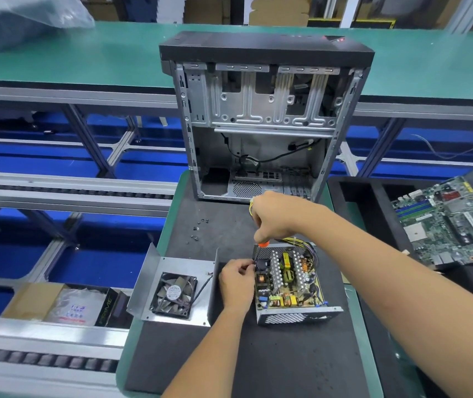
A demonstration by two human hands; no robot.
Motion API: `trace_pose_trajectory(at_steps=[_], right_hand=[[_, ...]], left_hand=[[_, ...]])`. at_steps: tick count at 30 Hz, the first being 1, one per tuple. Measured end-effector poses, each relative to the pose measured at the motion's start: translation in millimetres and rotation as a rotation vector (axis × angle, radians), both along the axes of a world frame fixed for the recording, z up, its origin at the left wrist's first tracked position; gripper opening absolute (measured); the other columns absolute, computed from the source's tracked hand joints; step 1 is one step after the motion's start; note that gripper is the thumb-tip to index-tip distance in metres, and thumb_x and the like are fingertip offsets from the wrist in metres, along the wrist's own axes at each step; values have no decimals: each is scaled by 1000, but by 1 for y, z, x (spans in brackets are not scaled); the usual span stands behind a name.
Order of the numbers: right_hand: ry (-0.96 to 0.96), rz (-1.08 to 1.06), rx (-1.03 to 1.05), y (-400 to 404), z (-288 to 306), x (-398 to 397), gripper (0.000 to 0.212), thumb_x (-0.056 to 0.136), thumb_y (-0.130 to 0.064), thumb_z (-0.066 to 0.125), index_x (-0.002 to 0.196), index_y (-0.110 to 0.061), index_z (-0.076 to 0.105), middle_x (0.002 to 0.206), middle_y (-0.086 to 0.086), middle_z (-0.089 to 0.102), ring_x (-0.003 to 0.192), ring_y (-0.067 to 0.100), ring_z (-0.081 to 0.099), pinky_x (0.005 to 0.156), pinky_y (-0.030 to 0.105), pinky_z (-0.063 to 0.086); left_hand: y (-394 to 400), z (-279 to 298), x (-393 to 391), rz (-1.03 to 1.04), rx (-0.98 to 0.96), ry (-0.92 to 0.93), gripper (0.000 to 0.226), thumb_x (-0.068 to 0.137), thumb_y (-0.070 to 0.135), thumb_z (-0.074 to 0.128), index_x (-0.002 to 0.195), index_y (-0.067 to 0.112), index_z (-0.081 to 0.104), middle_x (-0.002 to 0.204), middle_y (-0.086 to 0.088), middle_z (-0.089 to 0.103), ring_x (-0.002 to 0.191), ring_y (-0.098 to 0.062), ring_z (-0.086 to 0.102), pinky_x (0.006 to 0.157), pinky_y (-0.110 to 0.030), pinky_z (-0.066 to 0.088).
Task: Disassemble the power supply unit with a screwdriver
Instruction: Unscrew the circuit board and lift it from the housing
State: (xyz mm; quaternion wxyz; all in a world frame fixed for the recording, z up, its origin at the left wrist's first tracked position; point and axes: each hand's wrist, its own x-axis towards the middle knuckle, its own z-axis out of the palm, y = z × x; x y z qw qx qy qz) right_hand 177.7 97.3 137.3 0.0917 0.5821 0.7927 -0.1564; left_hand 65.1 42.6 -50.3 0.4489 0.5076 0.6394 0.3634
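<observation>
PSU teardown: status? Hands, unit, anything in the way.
Right hand grips screwdriver, tip down at open power supply unit. Left hand pinches at its left edge. Fan cover off, lying left. Loose screws behind; nothing blocking.

power supply unit: bare sheet-metal shell, dull silver, perforated mesh on the near wall; inside a yellowish circuit board with ribbed metal heat sinks and copper-wound coils. removed cover: same brushed grey sheet metal, slight sheen, with a black plastic fan bearing a white paper label. screwdriver: glossy orange plastic showing below the right hand. pad: black, matt, foam-like, finely textured. counter: green, smooth, faint gloss. computer case: galvanised stamped steel frame, matt black plastic top. screws: small dark metal. motherboard: green glossy board. cardboard box: brown, matt.
</observation>
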Motion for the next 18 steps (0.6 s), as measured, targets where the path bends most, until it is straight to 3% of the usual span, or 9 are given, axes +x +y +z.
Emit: trace_pose_trajectory(at_steps=[3,11,18], right_hand=[[-9,5,17,-1,1,-1,38,70,-24,72,51,-11,42,47,1,36,45,19,31,43,22,25],[-2,0,8,-3,2,-1,41,70,-23,72,50,-11,39,47,1,32,44,19,27,42,21,22],[56,-35,-9,-1,-3,7,35,69,-24,72,73,10,62,57,6,39,55,21,34,42,21,21]], left_hand=[[1,0,0,-2,7,11,12,86,8,64,90,15,73,85,5,66,75,-4,61,62,-6,42],[1,-1,0,-7,44,31,15,85,6,64,93,13,74,84,8,64,75,1,59,62,-2,42],[2,-1,1,-5,36,46,15,85,7,64,93,14,74,83,9,65,74,2,59,60,-2,39]])
